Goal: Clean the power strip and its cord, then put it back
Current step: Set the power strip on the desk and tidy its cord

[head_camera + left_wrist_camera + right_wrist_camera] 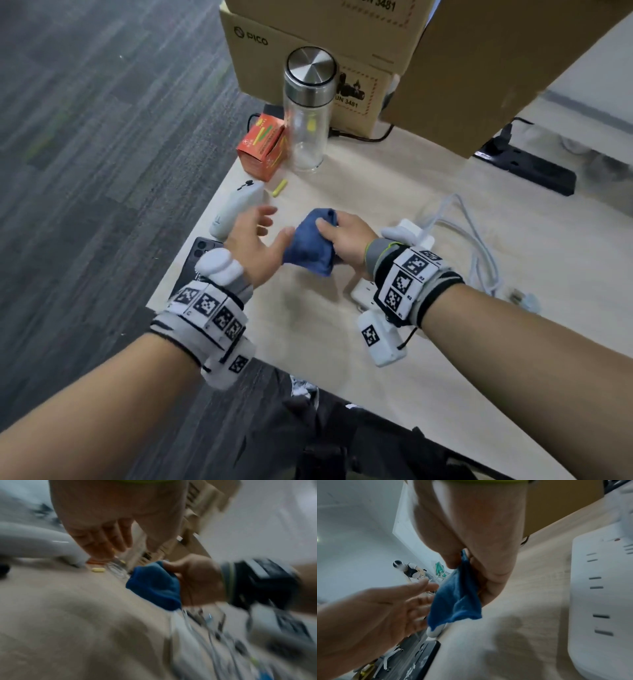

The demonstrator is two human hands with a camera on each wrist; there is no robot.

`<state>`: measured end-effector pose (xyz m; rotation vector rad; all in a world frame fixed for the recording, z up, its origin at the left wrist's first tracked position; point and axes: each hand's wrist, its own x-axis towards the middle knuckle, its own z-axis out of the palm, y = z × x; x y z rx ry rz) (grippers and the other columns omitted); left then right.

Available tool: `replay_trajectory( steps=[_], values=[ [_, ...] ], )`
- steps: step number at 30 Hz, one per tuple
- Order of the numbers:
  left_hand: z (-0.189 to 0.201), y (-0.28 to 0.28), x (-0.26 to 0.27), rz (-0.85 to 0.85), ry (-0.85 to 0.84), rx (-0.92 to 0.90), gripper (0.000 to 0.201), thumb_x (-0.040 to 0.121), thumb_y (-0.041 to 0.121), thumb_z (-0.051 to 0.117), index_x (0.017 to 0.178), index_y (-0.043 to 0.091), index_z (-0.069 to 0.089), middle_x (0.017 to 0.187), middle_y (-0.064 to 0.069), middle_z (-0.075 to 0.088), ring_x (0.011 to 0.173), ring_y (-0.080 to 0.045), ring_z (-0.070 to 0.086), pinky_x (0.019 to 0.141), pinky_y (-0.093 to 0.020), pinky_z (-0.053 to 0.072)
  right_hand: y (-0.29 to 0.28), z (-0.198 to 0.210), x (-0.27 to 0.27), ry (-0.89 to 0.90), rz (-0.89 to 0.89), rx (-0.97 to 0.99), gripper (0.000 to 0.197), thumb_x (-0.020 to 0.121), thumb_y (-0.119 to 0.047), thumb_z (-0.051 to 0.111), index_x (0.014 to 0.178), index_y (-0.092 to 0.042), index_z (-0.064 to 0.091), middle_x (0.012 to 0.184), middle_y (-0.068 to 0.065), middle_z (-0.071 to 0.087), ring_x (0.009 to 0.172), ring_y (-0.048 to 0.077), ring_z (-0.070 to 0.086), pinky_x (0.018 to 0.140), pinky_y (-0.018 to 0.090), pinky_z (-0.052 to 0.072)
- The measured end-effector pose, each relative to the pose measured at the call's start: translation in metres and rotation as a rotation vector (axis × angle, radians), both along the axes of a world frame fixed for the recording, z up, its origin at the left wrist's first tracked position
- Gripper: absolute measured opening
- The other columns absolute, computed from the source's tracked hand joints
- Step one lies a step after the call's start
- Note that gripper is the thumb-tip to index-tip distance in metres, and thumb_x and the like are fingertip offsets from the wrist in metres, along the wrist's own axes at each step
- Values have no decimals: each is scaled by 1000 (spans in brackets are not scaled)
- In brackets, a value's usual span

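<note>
Right hand (346, 236) pinching bunched blue cloth (310, 245) above table (394, 342). Left hand (255, 240) spread wide, fingers straight, palm beside cloth, holding nothing. White power strip (599, 601) flat on table under right wrist, mostly hidden in head view. White cord (479, 246) looped on table to right of strip.
</note>
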<state>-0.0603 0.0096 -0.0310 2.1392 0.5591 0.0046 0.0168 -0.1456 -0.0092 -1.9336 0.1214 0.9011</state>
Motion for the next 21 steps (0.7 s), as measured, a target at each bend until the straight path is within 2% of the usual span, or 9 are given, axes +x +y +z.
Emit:
replay_trajectory(
  steps=[2,3,5,7,9,13,15,19,21],
  values=[
    [0,3,16,156,167,-337,76,71,67,55,130,19,47,121,0,58,104,-15,58,95,-32,46,1,3,-3,129,-55,156,24,98,-29,48,114,-16,59,112,12,66,103,33,63,88,52,53],
    [3,2,22,207,246,-563,71,75,69,53,125,19,51,121,0,62,103,-12,61,92,-31,47,2,5,-4,203,-88,225,26,99,-30,46,117,-17,58,111,10,65,101,31,62,85,50,53],
    [10,-3,29,245,351,-1008,46,92,54,42,102,13,61,96,1,73,81,-6,69,76,-23,48,3,9,-4,291,-147,296,29,100,-31,45,119,-14,58,110,10,63,99,29,60,84,49,53],
    [9,-3,33,159,342,-1088,35,98,34,42,93,7,63,84,-7,71,73,-20,67,60,-21,51,3,6,0,294,-175,296,31,100,-30,45,119,-10,59,113,14,64,103,31,61,84,48,53],
    [-1,0,34,168,247,-888,22,94,26,53,94,6,62,83,-14,63,73,-27,58,50,-21,47,5,-3,1,211,-156,199,28,98,-27,50,114,-8,62,115,18,65,105,35,63,83,49,55],
    [-6,-1,46,69,98,-218,13,91,25,59,80,17,57,68,2,55,63,-11,52,56,-14,41,11,-26,3,30,-152,-4,23,81,-28,60,85,-6,62,80,14,62,76,25,60,75,57,55],
    [-6,0,50,-27,31,7,10,89,22,60,84,15,57,70,1,54,66,-15,51,63,-17,37,15,-32,5,18,-162,-25,10,83,-22,54,83,-15,61,78,11,61,73,28,61,75,55,56],
    [-15,3,50,-211,239,336,36,82,37,64,111,18,55,111,-8,57,96,-29,59,85,-37,47,10,-39,5,6,-130,-110,27,85,-33,56,111,-27,58,100,8,66,80,32,66,77,48,58],
    [-11,-11,51,-284,272,474,45,80,43,65,119,22,53,126,-7,48,107,-30,55,89,-42,47,-3,-37,4,-38,-97,-124,30,82,-38,59,111,-28,59,104,3,68,86,30,66,84,46,56]
  ],
)
